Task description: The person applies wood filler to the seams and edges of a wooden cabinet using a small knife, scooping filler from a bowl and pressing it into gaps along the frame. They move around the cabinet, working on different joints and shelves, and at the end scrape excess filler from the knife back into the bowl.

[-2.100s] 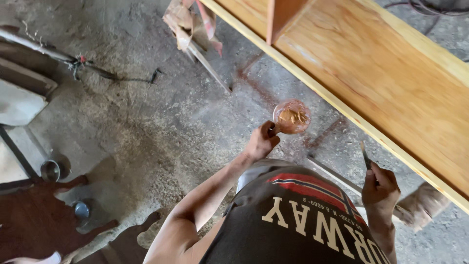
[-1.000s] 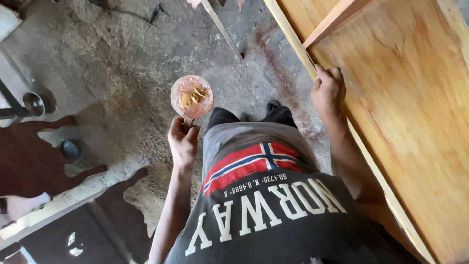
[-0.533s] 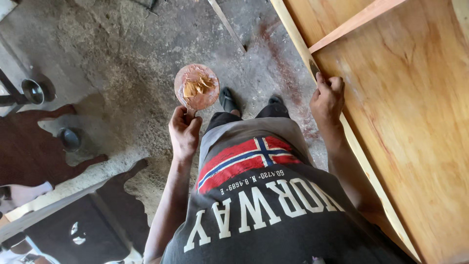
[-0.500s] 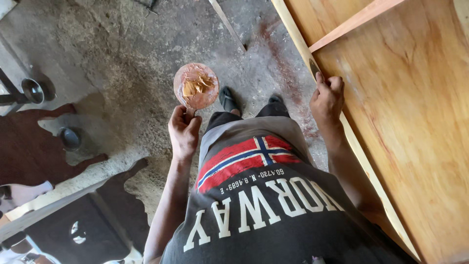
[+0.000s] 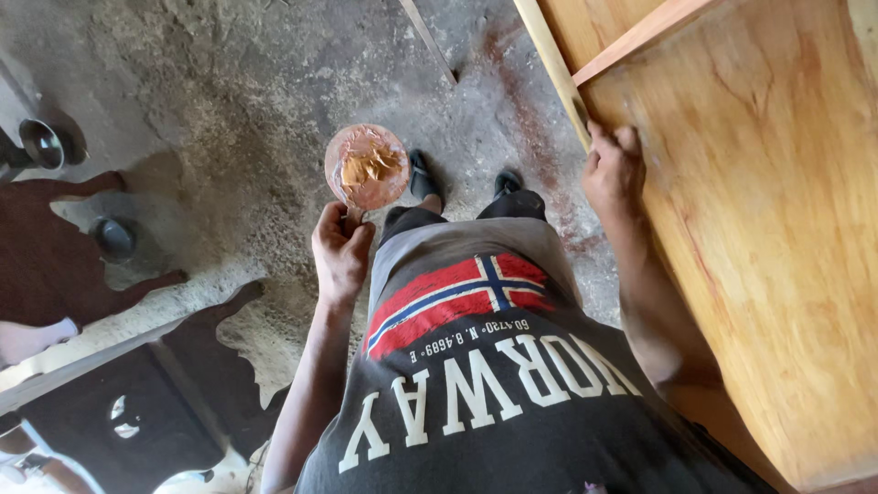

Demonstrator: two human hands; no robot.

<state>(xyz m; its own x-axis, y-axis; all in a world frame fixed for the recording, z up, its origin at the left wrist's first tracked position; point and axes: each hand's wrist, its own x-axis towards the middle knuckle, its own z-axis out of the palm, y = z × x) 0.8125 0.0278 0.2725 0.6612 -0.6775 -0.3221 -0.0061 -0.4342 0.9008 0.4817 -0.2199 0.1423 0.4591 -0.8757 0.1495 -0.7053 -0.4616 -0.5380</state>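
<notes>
My left hand grips the short handle of a round, reddish disc that carries a dab of orange-brown paste, held level above the concrete floor in front of my feet. My right hand rests on the near edge of a large varnished wooden panel, fingers closed around a small dark blade pressed against the panel's pale edge strip. A thin wooden divider crosses the panel just beyond that hand.
Dusty concrete floor with a red stain near the panel. A metal bowl and a darker bowl sit at the left. Dark carved wooden pieces lie at lower left. A loose slat lies ahead.
Since two seconds ago the view has swung round. My right hand has moved from beside my body up onto the panel's edge. The left hand keeps holding the disc.
</notes>
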